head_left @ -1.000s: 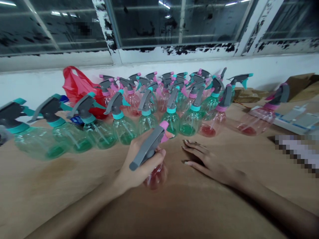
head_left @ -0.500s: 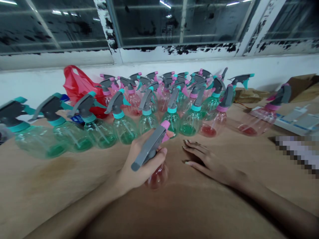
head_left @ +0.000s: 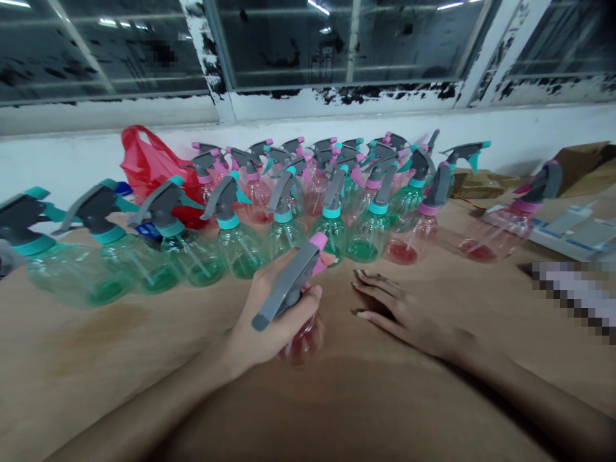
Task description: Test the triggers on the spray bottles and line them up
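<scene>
Windows: dark window panes point(head_left: 283, 45) span the top from 10 to 2 o'clock of the view's middle, bright light strips showing in the glass.
Wall: a white wall point(head_left: 58, 154) below them; the window frame point(head_left: 462, 96) is blotched black and white.
Desk: a light-brown desk point(head_left: 375, 404) fills everything below, a darker stain point(head_left: 96, 327) at 8 o'clock.
Front row: seven green spray bottles point(head_left: 240, 256) with turquoise collars stand from 9 o'clock across the middle, a pink spray bottle point(head_left: 404, 247) ending the row.
Back cluster: mixed pink and green spray bottles crowd near the wall at 12 to 1 o'clock.
Bag: a red plastic bag point(head_left: 149, 167) at 10 o'clock.
Right hand: the right hand point(head_left: 409, 314), at 4 o'clock, rests on the desk, fingers slightly spread, holding nothing.
Left hand: the left hand point(head_left: 269, 321), at 7 o'clock, has its fingers closed round the upper part of the held bottle.
Held bottle: a pink-bodied trigger sprayer point(head_left: 303, 346) at 6 o'clock, nozzle toward 1.
</scene>
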`<state>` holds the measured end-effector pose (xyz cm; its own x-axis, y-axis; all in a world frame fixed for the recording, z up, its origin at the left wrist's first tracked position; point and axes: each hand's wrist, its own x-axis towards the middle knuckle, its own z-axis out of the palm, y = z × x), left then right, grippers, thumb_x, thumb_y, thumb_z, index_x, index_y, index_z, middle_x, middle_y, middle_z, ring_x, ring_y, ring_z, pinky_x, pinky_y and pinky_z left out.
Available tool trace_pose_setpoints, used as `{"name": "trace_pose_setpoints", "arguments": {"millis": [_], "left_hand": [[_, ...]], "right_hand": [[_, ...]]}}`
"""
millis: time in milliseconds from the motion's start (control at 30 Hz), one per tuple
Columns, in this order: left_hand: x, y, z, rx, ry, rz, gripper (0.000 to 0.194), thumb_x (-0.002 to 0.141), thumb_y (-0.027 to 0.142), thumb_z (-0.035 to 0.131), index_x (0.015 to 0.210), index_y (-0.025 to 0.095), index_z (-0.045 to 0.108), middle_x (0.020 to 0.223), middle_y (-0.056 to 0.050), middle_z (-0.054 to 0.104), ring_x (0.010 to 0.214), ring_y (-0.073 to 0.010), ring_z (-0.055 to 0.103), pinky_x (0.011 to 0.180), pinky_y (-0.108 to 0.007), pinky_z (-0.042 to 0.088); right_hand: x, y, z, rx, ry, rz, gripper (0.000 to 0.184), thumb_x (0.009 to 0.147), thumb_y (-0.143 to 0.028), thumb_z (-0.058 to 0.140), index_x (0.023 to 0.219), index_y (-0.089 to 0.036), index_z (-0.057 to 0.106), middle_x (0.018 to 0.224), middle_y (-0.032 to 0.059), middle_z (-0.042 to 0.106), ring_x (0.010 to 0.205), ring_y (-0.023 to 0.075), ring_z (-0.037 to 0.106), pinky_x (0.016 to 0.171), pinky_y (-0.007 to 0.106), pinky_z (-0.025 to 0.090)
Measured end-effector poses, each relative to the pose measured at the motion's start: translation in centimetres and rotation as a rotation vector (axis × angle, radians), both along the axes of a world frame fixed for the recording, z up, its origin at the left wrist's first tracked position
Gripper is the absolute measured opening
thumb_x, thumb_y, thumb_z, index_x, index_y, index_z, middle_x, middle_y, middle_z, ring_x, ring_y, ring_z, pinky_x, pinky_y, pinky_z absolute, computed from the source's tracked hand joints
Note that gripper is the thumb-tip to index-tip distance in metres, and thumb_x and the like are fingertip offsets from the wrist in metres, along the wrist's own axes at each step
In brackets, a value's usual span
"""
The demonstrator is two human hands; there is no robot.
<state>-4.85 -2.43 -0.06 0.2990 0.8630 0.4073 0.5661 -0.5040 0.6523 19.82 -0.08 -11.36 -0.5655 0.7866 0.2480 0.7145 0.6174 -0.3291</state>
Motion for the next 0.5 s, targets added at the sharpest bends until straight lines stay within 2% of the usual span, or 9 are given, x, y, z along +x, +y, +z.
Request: {"name": "trace_pose_setpoints", "arguments": {"millis": [233, 500], "left_hand": [[-0.02, 0.03, 0.0, -0.016, -0.019, 0.0, 0.003, 0.073, 0.022, 0.049, 0.072, 0.025, 0.05, 0.069, 0.001, 0.056, 0.061, -0.0164, 0.058, 0.058, -0.029, 0.048], [0.09, -0.12, 0.34, -0.083, -0.102, -0.089, 0.01, 0.071, 0.014, 0.049, 0.069, 0.024, 0.05, 0.072, 0.002, 0.056, 0.061, -0.0137, 0.059, 0.061, -0.026, 0.049]], "right_hand": [[-0.03, -0.02, -0.12, -0.006, 0.025, 0.0, 0.053, 0.086, -0.045, 0.043, 0.135, -0.027, 0.033, 0.141, 0.005, 0.036, 0.13, 0.0236, 0.03, 0.104, 0.049, 0.03], [-0.06, -0.03, -0.06, -0.006, 0.001, -0.007, 0.054, 0.086, -0.046, 0.043, 0.135, -0.025, 0.034, 0.14, 0.0055, 0.036, 0.13, 0.0224, 0.03, 0.105, 0.046, 0.03]]}}
